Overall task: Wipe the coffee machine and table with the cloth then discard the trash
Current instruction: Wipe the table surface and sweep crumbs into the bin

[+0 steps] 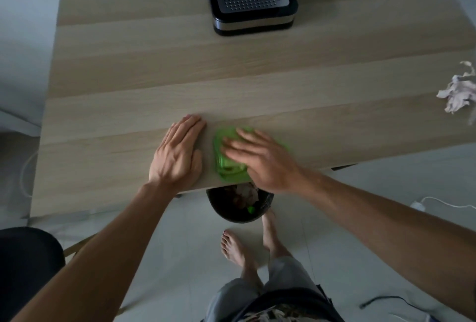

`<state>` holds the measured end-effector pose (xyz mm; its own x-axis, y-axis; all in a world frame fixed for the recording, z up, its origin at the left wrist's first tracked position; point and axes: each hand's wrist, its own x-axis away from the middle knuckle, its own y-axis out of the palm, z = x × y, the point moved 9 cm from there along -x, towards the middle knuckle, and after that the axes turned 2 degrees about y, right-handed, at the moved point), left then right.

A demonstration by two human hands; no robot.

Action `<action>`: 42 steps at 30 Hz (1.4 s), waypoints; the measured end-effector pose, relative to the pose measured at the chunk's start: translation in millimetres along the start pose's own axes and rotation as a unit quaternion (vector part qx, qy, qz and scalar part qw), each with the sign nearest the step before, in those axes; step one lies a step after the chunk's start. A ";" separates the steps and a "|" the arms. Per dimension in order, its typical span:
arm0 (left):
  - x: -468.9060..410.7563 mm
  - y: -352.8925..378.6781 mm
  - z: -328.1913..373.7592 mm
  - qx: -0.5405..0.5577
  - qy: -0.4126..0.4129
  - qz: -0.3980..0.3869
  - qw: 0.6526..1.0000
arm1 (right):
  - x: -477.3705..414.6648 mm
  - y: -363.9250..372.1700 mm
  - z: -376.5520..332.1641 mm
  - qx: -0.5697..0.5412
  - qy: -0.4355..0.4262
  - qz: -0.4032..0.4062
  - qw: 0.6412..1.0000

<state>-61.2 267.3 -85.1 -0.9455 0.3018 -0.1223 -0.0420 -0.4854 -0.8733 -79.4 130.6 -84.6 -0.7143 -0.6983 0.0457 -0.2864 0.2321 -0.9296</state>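
A folded green cloth [226, 164] lies at the near edge of the wooden table [180, 64]. My right hand [260, 159] presses flat on the cloth with straight fingers, blurred by motion. My left hand [177, 154] rests flat on the bare table just left of the cloth. The black and silver coffee machine [251, 2] stands at the table's far side. A crumpled paper wad [458, 92] lies at the table's right edge. Under the near edge, right below the cloth, a black bin [239, 203] holds scraps of trash.
A dark chair [28, 267] stands at the lower left. A white cable and plug [422, 204] and a black cable [381, 299] lie on the tiled floor to the right. My bare feet [242, 247] stand beside the bin.
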 end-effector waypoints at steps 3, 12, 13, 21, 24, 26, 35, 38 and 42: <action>-0.2 -1.5 -2.1 0.018 -0.005 0.010 1.000 | 21.6 -2.2 -17.3 -0.001 -0.069 0.013 0.998; 0.5 -4.8 -4.8 0.030 -0.019 0.017 0.999 | 1.5 -7.5 -26.3 -0.002 -0.084 0.018 0.996; 0.6 -4.8 -4.1 0.029 -0.017 0.017 0.999 | 7.0 -2.3 -25.9 0.015 -0.086 0.015 0.996; 0.4 -3.2 -3.0 0.019 -0.012 0.013 1.000 | 37.9 -37.3 18.1 -0.185 0.095 0.138 0.968; 0.5 -2.3 -2.3 0.021 -0.006 0.012 1.000 | 28.5 -48.4 64.6 -0.150 0.228 0.195 0.942; 0.9 -1.7 -1.2 0.021 -0.002 0.012 1.000 | 29.5 -35.1 62.5 -0.086 0.229 0.162 0.956; 0.2 -4.3 -0.6 0.015 -0.009 0.018 1.000 | 63.4 4.4 -18.1 -0.037 0.144 0.145 0.978; 0.4 -4.0 -1.0 0.015 -0.012 0.017 1.000 | 66.2 7.8 -34.0 -0.068 0.118 0.140 0.981; 0.7 -3.2 0.0 0.011 -0.012 0.014 1.000 | 66.4 -11.8 -37.7 -0.144 0.109 0.164 0.970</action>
<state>-61.7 269.0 -82.4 -0.9537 0.2687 -0.1352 -0.0225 -0.5122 -0.8586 -147.6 107.0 -56.8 -0.9061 -0.4027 -0.1300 -0.1653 0.6197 -0.7672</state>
